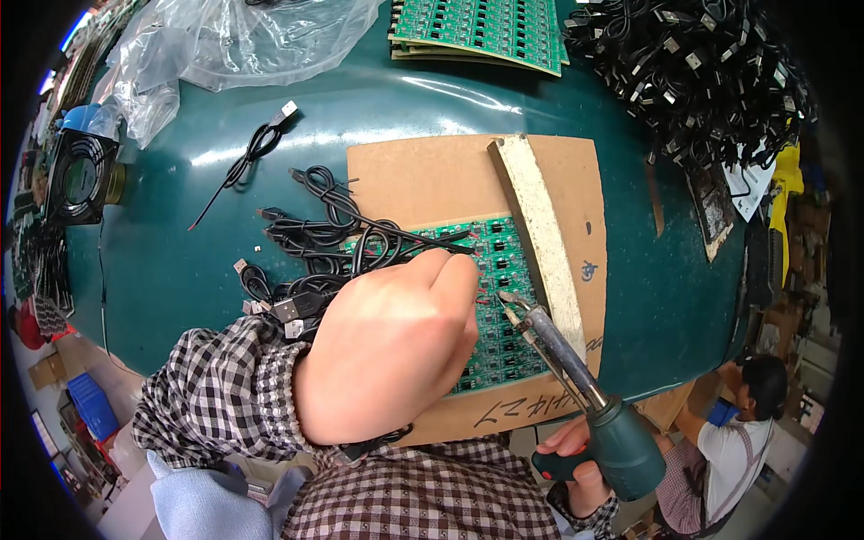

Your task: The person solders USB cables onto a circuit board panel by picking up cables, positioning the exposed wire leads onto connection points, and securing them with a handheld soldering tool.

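Observation:
My left hand point(391, 337) is closed in a pinch over the green circuit board panel point(504, 346). Its fingertips are mostly hidden, but a bit of red wire shows beside them, and a black cable point(382, 441) comes out below the wrist. My right hand point(576, 450) grips a dark green soldering gun point(625, 450) by its handle. The gun's tip meets the board just right of my left fingers. Several black USB cables point(333, 243) lie on the board's left part, some with their wire ends on it. A pale, worn bar point(544, 234) lies along the board's right edge.
Cardboard point(423, 175) lies beneath the board on the green table point(315, 117). A loose USB cable point(256, 153) lies at left, near a small fan point(81, 175). Stacked circuit panels point(477, 36), a plastic bag point(261, 45) and a cable heap point(693, 72) are behind. A person point(738, 450) sits at right.

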Available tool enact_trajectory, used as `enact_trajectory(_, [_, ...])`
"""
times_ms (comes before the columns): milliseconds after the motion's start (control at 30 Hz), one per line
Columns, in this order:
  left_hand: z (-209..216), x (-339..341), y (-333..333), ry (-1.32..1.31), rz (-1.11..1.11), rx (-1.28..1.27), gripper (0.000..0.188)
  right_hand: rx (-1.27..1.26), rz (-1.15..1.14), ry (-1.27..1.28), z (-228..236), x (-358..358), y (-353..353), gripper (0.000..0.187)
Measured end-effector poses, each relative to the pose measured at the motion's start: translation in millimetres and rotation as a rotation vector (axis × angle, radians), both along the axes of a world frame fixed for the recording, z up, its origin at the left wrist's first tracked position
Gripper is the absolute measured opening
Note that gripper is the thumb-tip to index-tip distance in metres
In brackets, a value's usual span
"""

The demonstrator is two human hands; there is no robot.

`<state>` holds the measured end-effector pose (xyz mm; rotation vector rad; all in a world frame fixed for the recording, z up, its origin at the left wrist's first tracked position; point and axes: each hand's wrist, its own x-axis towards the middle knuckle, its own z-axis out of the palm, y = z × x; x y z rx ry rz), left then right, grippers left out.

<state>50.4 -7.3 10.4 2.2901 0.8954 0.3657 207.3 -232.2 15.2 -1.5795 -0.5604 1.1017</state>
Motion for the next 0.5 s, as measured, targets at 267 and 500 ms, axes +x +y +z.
enact_trajectory(267, [2.7, -1.1, 0.8, 0.003, -0.001, -0.029, 0.014, 0.008, -0.021, -0.024, 1.5, -3.7, -0.5, 0.049])
enact_trajectory(500, [2.0, -0.8, 0.8, -0.001, 0.000, -0.034, 0.014, 0.011, -0.139, -0.085, 4.5, -12.3, 4.7, 0.062])
